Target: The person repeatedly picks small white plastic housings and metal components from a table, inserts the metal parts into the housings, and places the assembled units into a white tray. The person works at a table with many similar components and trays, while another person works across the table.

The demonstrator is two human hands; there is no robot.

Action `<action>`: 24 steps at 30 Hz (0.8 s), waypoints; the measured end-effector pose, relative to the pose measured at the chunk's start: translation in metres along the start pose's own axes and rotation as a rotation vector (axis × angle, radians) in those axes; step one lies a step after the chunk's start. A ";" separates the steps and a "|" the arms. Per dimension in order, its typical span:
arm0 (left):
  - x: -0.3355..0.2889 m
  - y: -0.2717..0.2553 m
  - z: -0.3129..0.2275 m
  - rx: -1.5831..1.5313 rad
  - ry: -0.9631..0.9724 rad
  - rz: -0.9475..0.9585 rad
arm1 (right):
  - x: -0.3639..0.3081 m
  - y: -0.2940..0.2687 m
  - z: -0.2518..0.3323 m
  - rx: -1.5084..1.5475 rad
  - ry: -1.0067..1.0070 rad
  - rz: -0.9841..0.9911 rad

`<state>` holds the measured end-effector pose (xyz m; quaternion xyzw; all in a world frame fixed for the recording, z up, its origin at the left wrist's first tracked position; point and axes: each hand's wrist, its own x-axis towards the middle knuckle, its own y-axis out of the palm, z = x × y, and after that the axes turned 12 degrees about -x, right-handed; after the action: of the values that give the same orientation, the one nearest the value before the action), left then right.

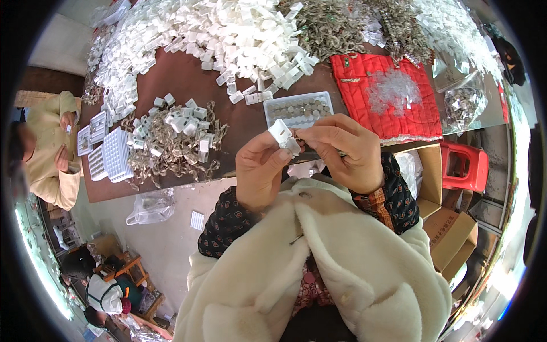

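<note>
In the head view, the left hand (256,171) holds a small white plastic case (279,132) raised above the near edge of the brown bench (182,71). Its fingers (277,159) are closed on the case's left side and lower end. The right hand (348,153) is just beside the case on its other side, fingers (327,134) drawn together near the case's right edge; whether they grip a small part there cannot be told.

Behind the hands is a white tray (310,96) of round metallic pieces (302,108). A large pile of white cases (222,34) spreads along the far side of the bench. To the left, more white cases (191,122) lie on a heap of brownish strips (171,168), beside stacked pale trays (117,157). To the right, clear pieces (395,91) are scattered over a red cloth (347,94).

A row of dark printed characters runs across an open cardboard box (461,245) at the lower right, below a red stool (481,168).
</note>
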<state>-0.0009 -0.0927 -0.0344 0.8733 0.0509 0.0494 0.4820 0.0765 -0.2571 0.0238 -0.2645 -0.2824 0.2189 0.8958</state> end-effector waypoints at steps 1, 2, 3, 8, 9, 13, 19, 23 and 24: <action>0.000 -0.002 0.001 -0.021 0.031 -0.012 | -0.001 0.003 0.001 0.015 0.011 -0.011; -0.001 -0.005 0.001 -0.029 0.045 -0.028 | -0.002 0.005 0.002 0.034 0.012 -0.032; -0.002 -0.007 0.001 -0.044 0.052 -0.038 | -0.003 0.007 0.004 0.088 0.058 -0.031; -0.004 -0.008 0.000 -0.057 0.118 -0.031 | -0.006 0.016 0.012 0.292 0.188 -0.042; -0.006 -0.006 0.000 -0.026 0.127 -0.052 | -0.005 0.018 0.011 0.294 0.174 -0.055; -0.005 0.000 0.000 0.067 0.180 -0.048 | -0.005 0.022 0.012 0.260 0.165 -0.046; -0.006 -0.005 0.002 0.148 0.282 0.014 | -0.006 0.021 0.006 0.366 0.168 0.024; -0.006 -0.009 0.004 0.132 0.329 -0.025 | -0.006 0.025 0.005 0.397 0.140 0.054; -0.005 -0.009 0.005 0.128 0.348 -0.021 | -0.006 0.026 0.006 0.377 0.136 0.045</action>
<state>-0.0060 -0.0924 -0.0451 0.8800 0.1456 0.1911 0.4097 0.0619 -0.2390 0.0100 -0.1125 -0.1690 0.2696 0.9413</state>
